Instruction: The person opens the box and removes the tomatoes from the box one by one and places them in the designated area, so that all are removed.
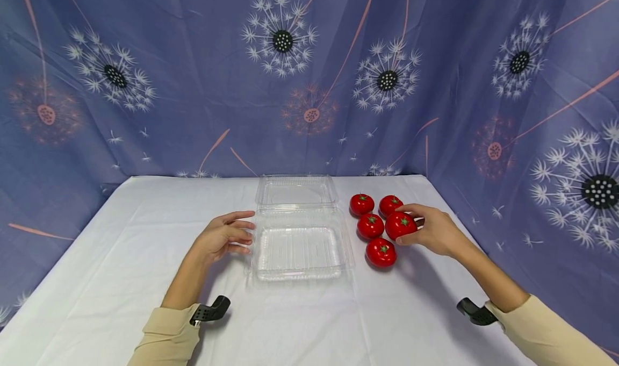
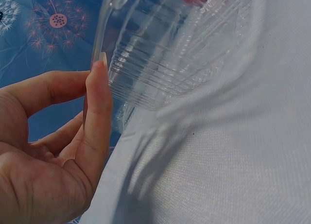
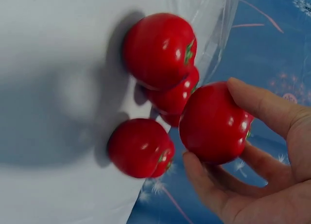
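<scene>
My right hand (image 1: 432,229) grips a red tomato (image 1: 400,225) with a green stem top. In the right wrist view its thumb and fingers are round that tomato (image 3: 214,124). Other tomatoes (image 1: 381,253) lie close by on the cloth. A clear plastic clamshell box (image 1: 300,273) lies with its lid (image 1: 296,179) folded back, away from me. My left hand (image 1: 224,237) is beside the box's left edge, fingers spread and slightly bent. In the left wrist view its fingertips (image 2: 99,66) overlap the box rim; whether they touch it is unclear.
A white cloth (image 1: 145,248) covers the table. Behind it and along the right side hangs a blue curtain (image 1: 203,76) with dandelion prints. The tomatoes are grouped right of the box. Black wrist cameras (image 1: 213,309) sit at both sleeves.
</scene>
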The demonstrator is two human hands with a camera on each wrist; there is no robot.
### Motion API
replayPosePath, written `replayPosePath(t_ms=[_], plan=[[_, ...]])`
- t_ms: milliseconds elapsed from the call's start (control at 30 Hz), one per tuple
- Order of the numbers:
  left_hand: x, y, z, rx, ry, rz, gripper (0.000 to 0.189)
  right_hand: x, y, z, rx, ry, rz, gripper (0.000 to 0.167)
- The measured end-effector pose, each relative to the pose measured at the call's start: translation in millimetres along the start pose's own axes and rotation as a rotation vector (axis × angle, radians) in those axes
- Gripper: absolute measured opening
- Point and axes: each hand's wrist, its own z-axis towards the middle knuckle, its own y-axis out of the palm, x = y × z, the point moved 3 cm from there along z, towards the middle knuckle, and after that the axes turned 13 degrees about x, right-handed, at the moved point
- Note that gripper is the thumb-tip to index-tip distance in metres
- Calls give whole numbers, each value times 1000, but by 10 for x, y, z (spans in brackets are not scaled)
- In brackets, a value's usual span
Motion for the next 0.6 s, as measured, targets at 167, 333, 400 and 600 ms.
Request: replayPosePath(t_ms=[167, 333, 400, 600], plan=[[-4, 1, 5, -4, -7, -3, 70, 124, -51, -28, -4, -30, -19, 66], [-4, 3, 7, 0, -4, 6, 70, 217, -67, -53, -41, -20, -15, 68], [-3, 3, 7, 4, -3, 6, 70, 243, -56, -65, -59, -8, -2, 68], [-2, 4, 4, 2, -8, -2, 70, 337, -1, -108, -101, 0, 34, 67]])
